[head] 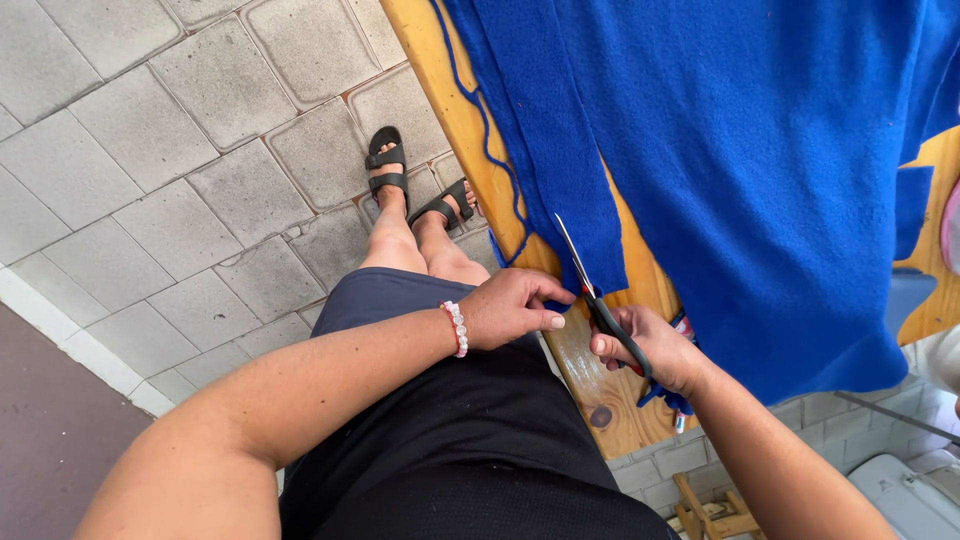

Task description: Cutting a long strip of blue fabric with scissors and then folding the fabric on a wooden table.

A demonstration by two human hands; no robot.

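A large piece of blue fleece cloth [740,150] lies over a yellow wooden table [470,130]. A narrow blue strip [560,170] hangs along its near edge, with a thin blue thread beside it. My right hand [655,350] grips black-handled scissors [595,295]; their blades point up into the strip's lower end. My left hand [510,310], with a white and red bead bracelet at the wrist, pinches the bottom of that strip just left of the blades.
Grey paved floor [180,170] stretches to the left. My legs in dark shorts and black sandals [390,165] stand by the table edge. A small wooden stool [710,505] and a white container [900,495] sit at the lower right near a brick wall.
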